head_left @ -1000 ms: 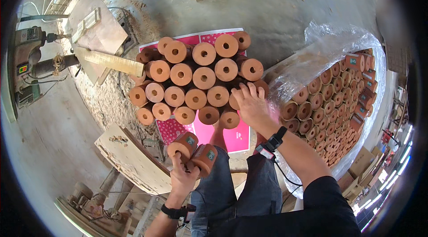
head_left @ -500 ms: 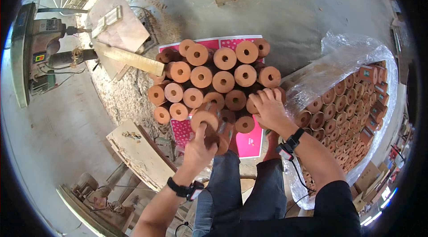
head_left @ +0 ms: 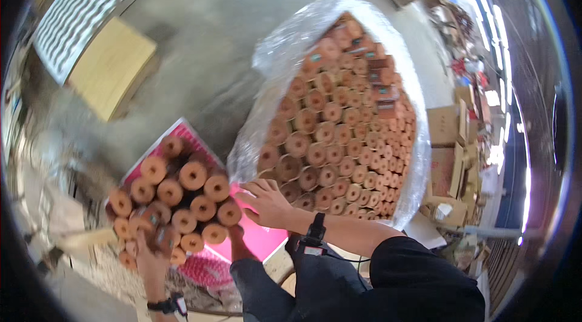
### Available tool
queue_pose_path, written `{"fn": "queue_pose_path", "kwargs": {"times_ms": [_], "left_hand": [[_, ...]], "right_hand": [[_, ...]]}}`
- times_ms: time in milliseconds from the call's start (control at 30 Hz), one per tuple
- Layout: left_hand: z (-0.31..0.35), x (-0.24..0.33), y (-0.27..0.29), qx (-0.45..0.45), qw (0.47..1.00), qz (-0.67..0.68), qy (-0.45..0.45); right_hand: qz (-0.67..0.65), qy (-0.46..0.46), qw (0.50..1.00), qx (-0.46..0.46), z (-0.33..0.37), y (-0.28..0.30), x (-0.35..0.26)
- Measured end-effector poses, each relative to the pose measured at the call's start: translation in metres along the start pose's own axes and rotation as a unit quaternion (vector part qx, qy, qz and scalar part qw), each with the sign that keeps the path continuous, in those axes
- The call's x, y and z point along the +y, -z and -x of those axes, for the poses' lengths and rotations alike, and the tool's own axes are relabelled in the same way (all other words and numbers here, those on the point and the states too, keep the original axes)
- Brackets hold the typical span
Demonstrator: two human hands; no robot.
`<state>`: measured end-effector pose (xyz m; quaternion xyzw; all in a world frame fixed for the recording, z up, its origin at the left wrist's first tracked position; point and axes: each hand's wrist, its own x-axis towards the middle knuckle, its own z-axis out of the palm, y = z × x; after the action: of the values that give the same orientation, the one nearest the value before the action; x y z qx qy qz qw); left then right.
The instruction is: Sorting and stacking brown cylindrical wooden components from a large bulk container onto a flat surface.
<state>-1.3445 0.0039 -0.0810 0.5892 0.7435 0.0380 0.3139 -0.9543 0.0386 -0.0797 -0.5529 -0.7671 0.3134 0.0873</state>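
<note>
Reddish-brown cylinders (head_left: 170,191), each with a round hole in its end, stand close together on a pink printed sheet (head_left: 209,147). At the near left of this group, my left hand (head_left: 151,261) is closed on one cylinder (head_left: 141,224); blur and neighbouring cylinders hide part of the grip. My right hand (head_left: 267,202) holds nothing. Its fingers are stretched out over the sheet's right side, beside the right-hand cylinders and close to the clear plastic wrap (head_left: 245,149).
To the right, the wrap surrounds a large stack of similar cylinders (head_left: 330,134). A pale wooden board (head_left: 112,67) and a corrugated sheet (head_left: 91,10) lie at the far left. Cardboard boxes (head_left: 445,170) stand at the right. My legs are just below the pink sheet.
The view has swung right, bringing the wrapped stack to the middle. My right hand has come off the cylinders it rested on; my left hand stays at a cylinder.
</note>
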Motion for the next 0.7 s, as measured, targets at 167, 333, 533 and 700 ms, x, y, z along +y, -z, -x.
{"fn": "queue_pose_path", "kwargs": {"times_ms": [167,333,533,700], "left_hand": [[-0.016,0.046,-0.015,-0.095,0.985,0.006,0.145],[-0.027,-0.020,-0.028,-0.125,0.959,-0.041,0.250],[-0.028,0.069,-0.023,-0.064,0.967,-0.056,0.241],[-0.048,0.098,-0.053,-0.043,0.980,-0.022,0.193]], "right_hand": [[0.099,-0.157,0.969,0.165,0.075,0.145,0.154],[0.307,-0.328,0.881,0.149,0.147,0.277,0.296],[0.278,-0.408,0.870,-0.006,0.181,0.346,0.396],[-0.009,-0.594,0.800,0.084,0.192,0.346,0.437]]}}
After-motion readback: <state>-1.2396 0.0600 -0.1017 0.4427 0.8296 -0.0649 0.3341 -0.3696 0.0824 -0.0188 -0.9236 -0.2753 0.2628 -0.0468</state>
